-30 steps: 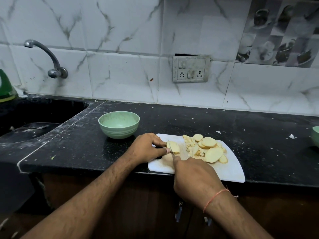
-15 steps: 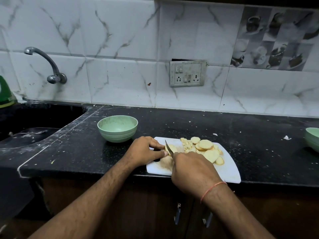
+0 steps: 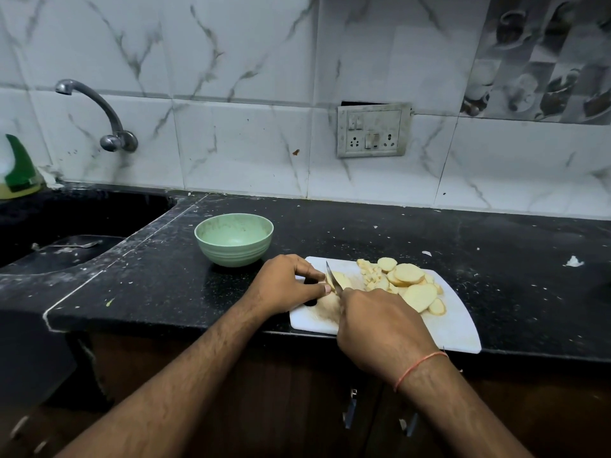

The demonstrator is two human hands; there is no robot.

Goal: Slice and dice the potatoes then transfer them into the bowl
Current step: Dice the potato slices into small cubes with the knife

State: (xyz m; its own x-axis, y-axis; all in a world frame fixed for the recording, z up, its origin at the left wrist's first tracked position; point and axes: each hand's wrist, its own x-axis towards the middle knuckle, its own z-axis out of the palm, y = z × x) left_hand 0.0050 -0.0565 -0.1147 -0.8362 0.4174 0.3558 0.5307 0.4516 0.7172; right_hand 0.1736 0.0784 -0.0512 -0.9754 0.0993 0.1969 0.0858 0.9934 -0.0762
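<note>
A white cutting board lies at the counter's front edge. On it sit a pile of round potato slices and small diced pieces. My left hand pinches a potato slice at the board's left end, fingers curled. My right hand grips a knife; its handle is hidden in my fist, and the blade points up and away, set against that slice. A pale green bowl stands empty just left of the board.
A dark sink with a tap lies to the left. A green-and-yellow container stands at the far left. The black counter is speckled with white scraps. A socket plate hangs on the tiled wall.
The knife blade has come up into view and now sits on the slice under my left fingers. Both hands stay at the board's left end.
</note>
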